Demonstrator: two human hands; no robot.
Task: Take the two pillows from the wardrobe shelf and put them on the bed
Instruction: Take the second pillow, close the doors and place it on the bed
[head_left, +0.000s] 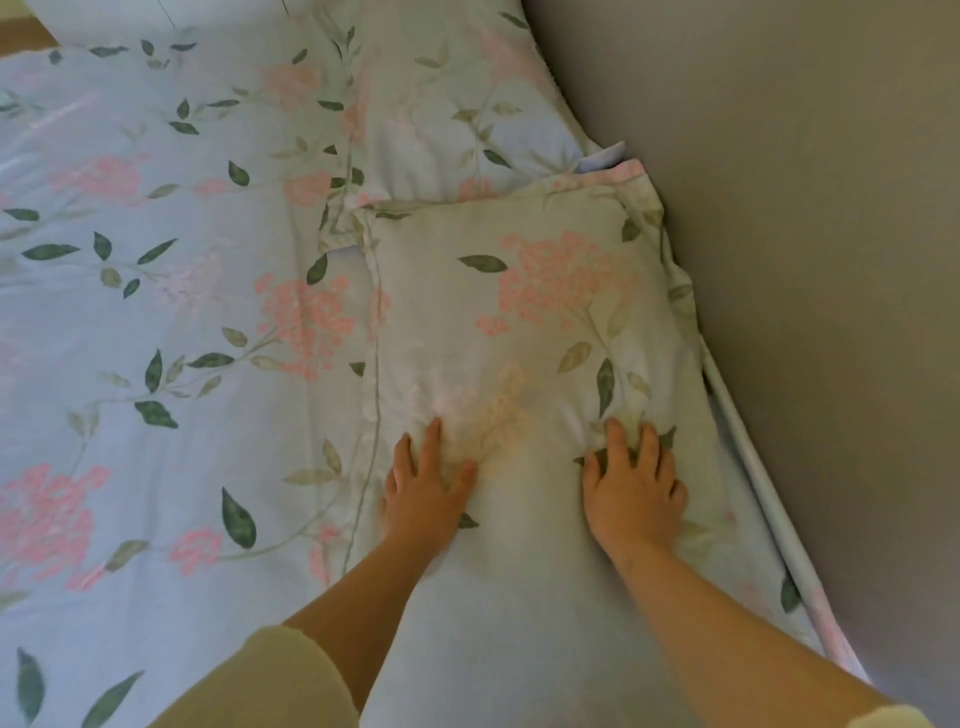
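Both hands are down on the near pillow (524, 364), and they are working the fabric. Left hand (423, 493) lies palm down with its fingers fanned and pressing into the cover; right hand (634, 493) sits just beside it, palm down too, fingertips curled and bunching a little of the cloth. Neither one is gripping the pillow as a whole; this looks like patting and settling, not carrying.

That near pillow rests flat on the bed (156, 312), tucked along the grey wall (805, 260) on the right. Its top edge touches the far pillow (457, 119), which lies further up the bed against the same wall. So both pillows appear to be where the task wants them, and what remains is probably only straightening.

How will it handle? Soft and light, by the look of the dents under the fingers. The cover wrinkles easily and would likely slide over the filling, so a pinch of cloth alone could just drag the case. Better to take hold at two opposite edges or corners, gathering filling and cover together, or to slip the hands beneath it.

Around all this spreads the floral bedspread, same print as the pillows, with pale sleeves (280, 686) showing at the bottom.
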